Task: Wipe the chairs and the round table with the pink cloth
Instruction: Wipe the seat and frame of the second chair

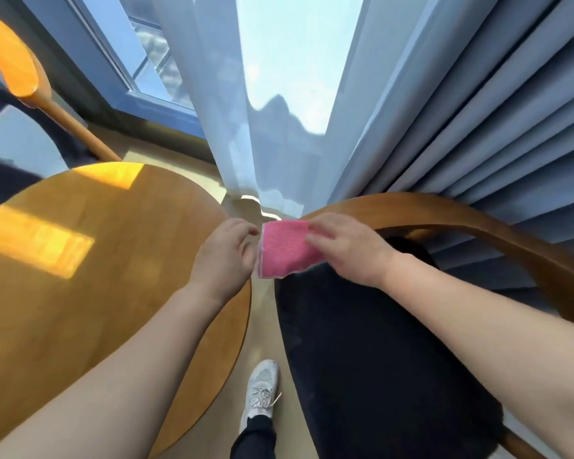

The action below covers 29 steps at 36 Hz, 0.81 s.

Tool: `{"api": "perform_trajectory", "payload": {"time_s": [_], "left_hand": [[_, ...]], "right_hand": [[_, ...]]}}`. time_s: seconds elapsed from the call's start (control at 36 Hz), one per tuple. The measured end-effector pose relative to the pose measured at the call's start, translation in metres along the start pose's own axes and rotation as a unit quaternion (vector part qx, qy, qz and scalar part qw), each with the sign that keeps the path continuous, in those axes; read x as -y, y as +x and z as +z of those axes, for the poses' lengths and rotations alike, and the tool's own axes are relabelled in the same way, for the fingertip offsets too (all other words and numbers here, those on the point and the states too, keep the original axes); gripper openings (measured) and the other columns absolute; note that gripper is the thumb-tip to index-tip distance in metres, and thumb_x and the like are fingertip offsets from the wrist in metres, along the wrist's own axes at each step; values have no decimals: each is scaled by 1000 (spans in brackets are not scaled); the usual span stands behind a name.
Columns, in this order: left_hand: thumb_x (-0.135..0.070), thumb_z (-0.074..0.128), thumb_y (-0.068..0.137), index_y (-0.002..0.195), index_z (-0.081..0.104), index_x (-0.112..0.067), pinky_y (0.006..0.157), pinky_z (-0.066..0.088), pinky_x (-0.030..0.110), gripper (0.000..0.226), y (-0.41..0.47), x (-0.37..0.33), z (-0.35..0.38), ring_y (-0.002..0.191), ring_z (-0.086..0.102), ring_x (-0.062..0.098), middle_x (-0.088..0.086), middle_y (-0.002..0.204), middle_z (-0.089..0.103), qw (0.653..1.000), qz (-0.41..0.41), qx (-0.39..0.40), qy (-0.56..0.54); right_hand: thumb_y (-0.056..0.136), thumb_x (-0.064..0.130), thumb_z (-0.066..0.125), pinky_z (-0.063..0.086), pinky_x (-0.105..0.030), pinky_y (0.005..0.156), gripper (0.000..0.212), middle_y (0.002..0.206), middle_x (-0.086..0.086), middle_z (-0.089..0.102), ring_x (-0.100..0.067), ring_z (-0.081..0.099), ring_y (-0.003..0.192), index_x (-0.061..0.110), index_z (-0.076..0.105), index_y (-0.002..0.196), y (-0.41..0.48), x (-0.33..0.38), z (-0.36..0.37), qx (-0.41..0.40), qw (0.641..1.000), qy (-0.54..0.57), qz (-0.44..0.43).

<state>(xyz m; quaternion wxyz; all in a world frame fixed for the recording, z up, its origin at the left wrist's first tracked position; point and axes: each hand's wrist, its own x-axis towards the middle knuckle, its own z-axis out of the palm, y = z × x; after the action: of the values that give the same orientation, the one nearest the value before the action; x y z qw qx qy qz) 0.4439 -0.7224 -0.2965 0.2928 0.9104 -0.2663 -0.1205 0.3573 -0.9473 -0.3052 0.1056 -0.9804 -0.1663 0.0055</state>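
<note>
Before the curtains point(478, 111), our left hand point(226, 256), above the tabletop point(96, 260), and right hand point(348, 250), above the chair point(362, 359), each pinch an edge of the cloth point(285, 250) between them.

The small pink folded cloth point(285, 248) is held in the air, over the gap between the round wooden table point(113, 260) on the left and the wooden chair with a dark seat cushion point(362, 342) on the right. A second wooden chair point(10, 61), probably of the same kind, stands behind the table.
</note>
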Motion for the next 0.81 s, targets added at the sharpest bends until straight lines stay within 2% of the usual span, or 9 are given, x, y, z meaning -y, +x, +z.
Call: {"api": "perform_trajectory", "payload": {"time_s": [0.03, 0.08, 0.14, 0.31, 0.39, 0.56, 0.64, 0.69, 0.81], "left_hand": [[-5, 56, 84, 106, 66, -11, 86, 44, 26, 25, -4, 6, 1, 99, 57, 16, 0, 110, 62, 1000, -4, -3, 0], [-2, 57, 83, 102, 67, -11, 84, 45, 26, 24, -11, 14, 1, 96, 59, 17, 1, 106, 63, 1000, -8, -6, 3], [-1, 58, 82, 99, 68, -11, 83, 47, 27, 23, -17, 20, 1, 94, 60, 17, 1, 103, 64, 1000, -2, -4, 10], [-4, 58, 85, 101, 67, -12, 81, 51, 30, 21, -21, 26, -1, 93, 59, 16, -1, 104, 64, 1000, 14, 11, 21], [-5, 58, 86, 102, 67, -13, 80, 52, 31, 20, -23, 23, -1, 93, 59, 15, -2, 104, 64, 1000, 15, 13, 16], [-3, 59, 84, 99, 68, -13, 76, 53, 31, 20, -26, 22, -2, 89, 61, 16, -2, 100, 65, 999, 23, 6, 23], [-3, 59, 84, 97, 68, -14, 73, 52, 31, 19, -27, 20, -2, 86, 61, 16, -3, 98, 65, 999, 24, 0, 24], [-6, 59, 85, 100, 68, -14, 71, 51, 27, 19, -27, 16, 0, 86, 60, 14, -3, 99, 65, 999, 33, 7, 29], [-13, 63, 85, 105, 66, -16, 72, 52, 27, 21, -22, 2, 11, 90, 59, 14, -4, 104, 64, 997, 64, 25, 42]], "right_hand": [[81, 9, 70, 44, -50, 103, 39, 129, -20, 59, -38, 55, 121, 6, 64, 119, 4, 3, 5, 33, 998, 8, -59], [97, 22, 54, 17, -44, 119, 50, 153, -11, 36, -30, 30, 143, 13, 43, 144, 12, 6, 14, 124, 986, 10, -114], [103, 32, 37, -1, -38, 118, 54, 160, -5, 17, -23, 11, 148, 18, 23, 153, 19, 1, 23, 174, 977, -13, -122], [97, 56, 5, -11, -31, 116, 68, 162, -3, 4, -22, 3, 150, 22, 8, 155, 38, -4, 33, 181, 977, -62, -89], [94, 61, -2, -7, -35, 116, 76, 161, -11, 5, -27, 7, 149, 16, 10, 155, 36, 3, 30, 160, 982, -70, -71], [97, 61, 18, 16, -43, 118, 71, 155, -9, 33, -31, 32, 141, 18, 23, 153, 47, 0, 36, 152, 972, -83, -157], [97, 61, 31, 34, -40, 105, 67, 140, -6, 47, -28, 46, 122, 16, 33, 147, 53, -4, 39, 123, 975, -91, -162], [95, 64, 31, 39, -40, 99, 70, 137, -5, 49, -27, 49, 117, 16, 32, 146, 54, -7, 41, 113, 977, -90, -154], [91, 73, 23, 36, -41, 103, 86, 142, -7, 43, -27, 45, 120, 14, 19, 152, 51, -20, 39, 129, 979, -113, -112]]}}
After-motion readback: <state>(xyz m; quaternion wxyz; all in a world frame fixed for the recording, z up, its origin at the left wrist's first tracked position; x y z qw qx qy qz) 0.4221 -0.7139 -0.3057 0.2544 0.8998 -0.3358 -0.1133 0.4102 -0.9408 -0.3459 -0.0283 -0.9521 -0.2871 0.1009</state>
